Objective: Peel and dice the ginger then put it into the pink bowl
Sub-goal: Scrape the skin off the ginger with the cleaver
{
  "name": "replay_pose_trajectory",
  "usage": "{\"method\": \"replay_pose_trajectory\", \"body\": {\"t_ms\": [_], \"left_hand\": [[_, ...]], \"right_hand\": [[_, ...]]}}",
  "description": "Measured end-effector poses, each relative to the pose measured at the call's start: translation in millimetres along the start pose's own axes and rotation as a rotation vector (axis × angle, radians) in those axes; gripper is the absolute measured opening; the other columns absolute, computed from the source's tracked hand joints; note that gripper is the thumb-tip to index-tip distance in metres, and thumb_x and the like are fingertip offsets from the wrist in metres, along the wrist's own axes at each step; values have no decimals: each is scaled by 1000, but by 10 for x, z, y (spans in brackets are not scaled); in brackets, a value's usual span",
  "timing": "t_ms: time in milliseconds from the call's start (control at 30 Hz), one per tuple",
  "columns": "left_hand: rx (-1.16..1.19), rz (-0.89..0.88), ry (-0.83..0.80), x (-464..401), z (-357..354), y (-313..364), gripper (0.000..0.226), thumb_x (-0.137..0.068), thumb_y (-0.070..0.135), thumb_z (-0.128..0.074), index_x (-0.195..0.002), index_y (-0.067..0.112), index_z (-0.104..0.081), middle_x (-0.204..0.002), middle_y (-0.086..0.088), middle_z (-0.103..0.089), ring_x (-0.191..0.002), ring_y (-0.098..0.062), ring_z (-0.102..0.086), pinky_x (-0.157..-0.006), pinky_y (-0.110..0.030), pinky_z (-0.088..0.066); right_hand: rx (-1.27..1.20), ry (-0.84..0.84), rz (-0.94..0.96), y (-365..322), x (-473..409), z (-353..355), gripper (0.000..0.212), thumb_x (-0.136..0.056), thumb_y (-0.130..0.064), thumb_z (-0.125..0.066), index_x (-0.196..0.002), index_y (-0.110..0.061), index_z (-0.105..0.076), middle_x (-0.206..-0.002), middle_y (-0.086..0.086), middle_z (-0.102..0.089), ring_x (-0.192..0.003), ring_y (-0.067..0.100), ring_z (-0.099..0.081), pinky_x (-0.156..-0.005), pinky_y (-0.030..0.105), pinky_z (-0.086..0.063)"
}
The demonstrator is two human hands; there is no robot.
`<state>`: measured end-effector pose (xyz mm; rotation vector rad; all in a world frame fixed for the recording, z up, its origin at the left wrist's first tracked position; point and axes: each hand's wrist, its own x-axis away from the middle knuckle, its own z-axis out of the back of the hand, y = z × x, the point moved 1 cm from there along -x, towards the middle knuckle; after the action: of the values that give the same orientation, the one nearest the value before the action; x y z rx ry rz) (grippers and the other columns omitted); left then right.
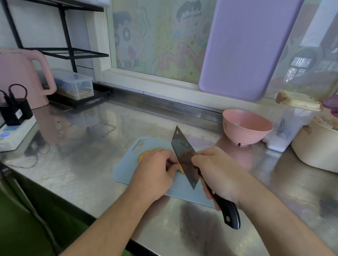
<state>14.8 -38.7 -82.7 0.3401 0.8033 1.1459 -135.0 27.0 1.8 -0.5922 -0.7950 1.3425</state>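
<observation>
A tan piece of ginger (144, 154) lies on the pale blue cutting board (125, 163), mostly covered by my left hand (156, 170), whose curled fingers hold it down. My right hand (217, 172) grips the black handle of a cleaver (184, 156). The blade stands against the ginger right beside my left fingertips, tip pointing away from me. The pink bowl (246, 127) stands upright on the steel counter, behind and to the right of the board; nothing shows inside it.
A clear container (290, 123) and a cream pot (322, 147) stand right of the bowl. A purple board (251, 42) leans on the window. At the left are a pink kettle (15, 75) and a power strip (13, 133) with cables.
</observation>
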Motion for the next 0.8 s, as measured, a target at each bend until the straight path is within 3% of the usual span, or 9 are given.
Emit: {"method": "replay_pose_trajectory", "body": {"t_ms": [367, 433, 533, 800], "left_hand": [[13, 3, 1, -6, -10, -10, 13, -89, 21, -74, -82, 30, -69, -83, 15, -64, -79, -4, -60, -75, -25, -51], [18, 5, 2, -9, -14, -12, 13, -89, 20, -74, -81, 30, -69, -83, 14, -64, -79, -5, -61, -76, -28, -53], [21, 15, 1, -9, -17, -14, 14, -88, 20, -74, -80, 30, -69, -84, 13, -65, -80, -5, -61, -77, -30, -53], [35, 29, 3, -8, -17, -10, 14, -87, 18, -74, -79, 28, -70, -83, 13, -65, -80, -6, -61, -78, -32, -54]], "right_hand": [[34, 19, 14, 19, -12, -13, 24, -94, -10, -37, -73, -9, -48, -54, 20, -46, -25, 21, -40, -38, 23, -34], [142, 37, 91, 24, -34, -41, 24, -97, -9, -39, -76, -11, -49, -60, 15, -48, -39, 23, -49, -44, 25, -40], [324, 86, 237, 37, -99, -118, 24, -103, -14, -38, -97, -9, -60, -77, 10, -54, -69, 27, -53, -65, 32, -48], [572, 123, 404, 92, -173, -166, 16, -102, -15, -40, -94, -13, -54, -68, -2, -43, -55, 11, -38, -51, 22, -32]]}}
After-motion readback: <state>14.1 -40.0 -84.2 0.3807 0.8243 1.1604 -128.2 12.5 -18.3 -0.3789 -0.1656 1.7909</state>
